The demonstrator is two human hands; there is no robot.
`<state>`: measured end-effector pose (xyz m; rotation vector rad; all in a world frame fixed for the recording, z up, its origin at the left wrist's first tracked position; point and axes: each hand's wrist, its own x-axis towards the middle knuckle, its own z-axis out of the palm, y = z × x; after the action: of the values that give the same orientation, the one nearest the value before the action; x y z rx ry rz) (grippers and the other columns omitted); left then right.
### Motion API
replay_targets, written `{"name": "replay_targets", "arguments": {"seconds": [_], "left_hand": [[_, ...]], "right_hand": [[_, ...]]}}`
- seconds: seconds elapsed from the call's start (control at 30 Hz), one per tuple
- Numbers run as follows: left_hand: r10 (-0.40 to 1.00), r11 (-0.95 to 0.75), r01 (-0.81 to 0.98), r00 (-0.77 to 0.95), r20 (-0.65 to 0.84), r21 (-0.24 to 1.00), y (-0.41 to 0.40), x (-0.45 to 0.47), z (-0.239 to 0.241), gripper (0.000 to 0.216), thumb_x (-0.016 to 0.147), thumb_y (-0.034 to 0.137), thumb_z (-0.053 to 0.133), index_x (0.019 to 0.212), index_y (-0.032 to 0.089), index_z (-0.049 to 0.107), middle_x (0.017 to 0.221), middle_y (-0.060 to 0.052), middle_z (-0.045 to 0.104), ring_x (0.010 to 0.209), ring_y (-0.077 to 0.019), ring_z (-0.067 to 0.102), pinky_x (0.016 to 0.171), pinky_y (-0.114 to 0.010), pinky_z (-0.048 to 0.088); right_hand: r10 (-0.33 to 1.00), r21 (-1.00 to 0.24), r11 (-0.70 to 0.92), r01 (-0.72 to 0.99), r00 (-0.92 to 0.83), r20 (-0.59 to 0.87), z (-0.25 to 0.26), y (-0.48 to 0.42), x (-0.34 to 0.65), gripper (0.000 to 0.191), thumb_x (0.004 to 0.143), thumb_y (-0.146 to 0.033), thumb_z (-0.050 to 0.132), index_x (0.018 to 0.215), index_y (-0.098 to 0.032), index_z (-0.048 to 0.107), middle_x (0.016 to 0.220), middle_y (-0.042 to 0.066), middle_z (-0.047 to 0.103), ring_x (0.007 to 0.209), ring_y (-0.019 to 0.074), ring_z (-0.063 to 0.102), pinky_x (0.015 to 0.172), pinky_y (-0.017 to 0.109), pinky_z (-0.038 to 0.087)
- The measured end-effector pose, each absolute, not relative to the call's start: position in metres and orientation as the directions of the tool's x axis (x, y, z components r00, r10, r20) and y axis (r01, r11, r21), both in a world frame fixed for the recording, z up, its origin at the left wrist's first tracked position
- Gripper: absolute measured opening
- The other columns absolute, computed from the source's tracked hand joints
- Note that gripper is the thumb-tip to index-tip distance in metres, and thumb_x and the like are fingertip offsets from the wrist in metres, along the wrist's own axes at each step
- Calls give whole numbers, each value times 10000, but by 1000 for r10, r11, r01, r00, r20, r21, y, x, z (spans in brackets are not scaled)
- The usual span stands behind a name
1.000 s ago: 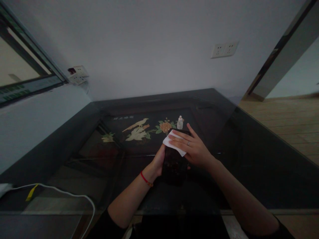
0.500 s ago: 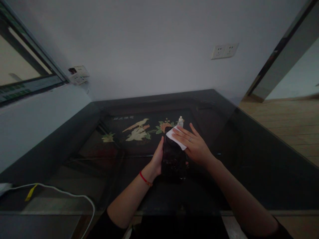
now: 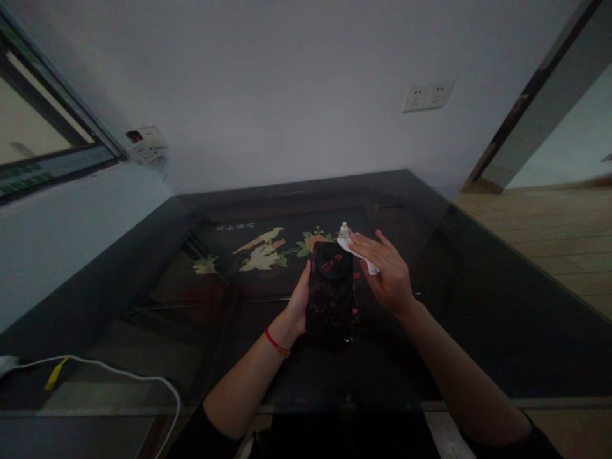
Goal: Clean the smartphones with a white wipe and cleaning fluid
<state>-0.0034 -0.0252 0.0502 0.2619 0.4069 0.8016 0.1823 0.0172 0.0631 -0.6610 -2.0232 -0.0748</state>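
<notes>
My left hand (image 3: 300,305) grips a black phone (image 3: 331,290) by its left edge, back side up, with a round camera ring near its top. My right hand (image 3: 388,273) hovers just right of the phone's top, fingers stretched over a white wipe (image 3: 356,253) that it holds. A small white dropper bottle (image 3: 343,229) stands on the dark table just beyond the phone. A red string circles my left wrist (image 3: 276,342).
The dark glass-topped table (image 3: 478,319) shows an inlaid bird and flower picture (image 3: 261,247). A white cable (image 3: 119,376) with a yellow tag lies at the near left. Wall sockets (image 3: 426,95) sit above the table; a window frame is at the left, wooden floor at the right.
My right hand has slid the white wipe up and off the phone's top to the right, uncovering the camera ring. The phone has tilted up slightly in my left hand.
</notes>
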Motion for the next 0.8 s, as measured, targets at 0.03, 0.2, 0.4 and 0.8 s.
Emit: {"name": "replay_targets", "arguments": {"seconds": [0.03, 0.2, 0.4, 0.8], "left_hand": [[730, 679, -623, 634, -258, 389, -27, -2, 50, 701, 861, 668, 307, 1194, 123, 596, 1012, -159, 686, 893, -272, 652, 888, -485, 441], [742, 665, -594, 591, -315, 452, -31, 5, 49, 587, 883, 597, 365, 1187, 153, 599, 948, -133, 701, 865, -266, 659, 864, -481, 461], [738, 667, -583, 603, -302, 464, -30, 0, 52, 635, 883, 621, 329, 1167, 127, 609, 967, -155, 699, 858, -264, 659, 851, -484, 465], [889, 450, -808, 365, -276, 381, -15, -7, 55, 632, 910, 577, 279, 1204, 118, 599, 1049, -134, 688, 1007, -268, 624, 943, -438, 435]], "right_hand": [[432, -231, 849, 475, -373, 821, 63, 16, 181, 448, 898, -127, 436, 1319, -269, 494, 1322, 46, 574, 1257, 205, 501, 1111, 532, 305], [390, -221, 908, 357, -522, 758, 64, 13, 174, 397, 910, -170, 433, 1286, -261, 522, 1260, 43, 625, 1250, 198, 508, 1130, 536, 251], [478, -360, 873, 330, -425, 769, 66, 16, 177, 365, 925, -169, 396, 1230, -283, 561, 1225, 26, 647, 1188, 184, 565, 1109, 525, 294], [337, -189, 933, 306, -558, 759, 52, 17, 174, 360, 849, -163, 509, 1190, -233, 601, 1223, 55, 649, 1193, 205, 561, 1077, 507, 362]]}}
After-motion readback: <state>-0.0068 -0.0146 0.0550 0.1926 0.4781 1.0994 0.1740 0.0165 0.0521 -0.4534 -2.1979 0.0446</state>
